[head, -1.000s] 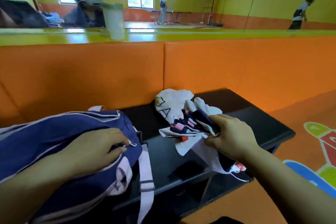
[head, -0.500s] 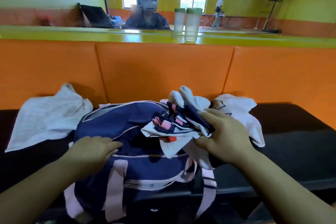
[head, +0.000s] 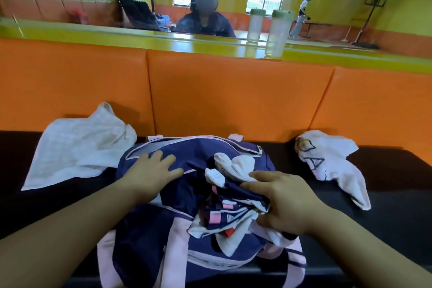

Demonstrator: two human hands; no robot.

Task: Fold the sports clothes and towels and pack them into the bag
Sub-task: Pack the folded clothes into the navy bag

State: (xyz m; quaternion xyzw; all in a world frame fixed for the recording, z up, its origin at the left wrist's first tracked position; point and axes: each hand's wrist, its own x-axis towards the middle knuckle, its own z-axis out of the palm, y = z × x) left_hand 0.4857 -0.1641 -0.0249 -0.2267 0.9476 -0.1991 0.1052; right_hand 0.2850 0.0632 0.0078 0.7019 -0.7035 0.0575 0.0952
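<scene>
Navy-pink bag (head: 145, 241) mid-bench; bundled garment (head: 224, 213) atop; white towel (head: 79, 149) left; white shirt (head: 327, 161) right.

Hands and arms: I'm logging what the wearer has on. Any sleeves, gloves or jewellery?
None visible. The left hand and right hand are bare: no gloves, rings, watch or bracelet, and no sleeve shows right down to the frame edge.
</scene>
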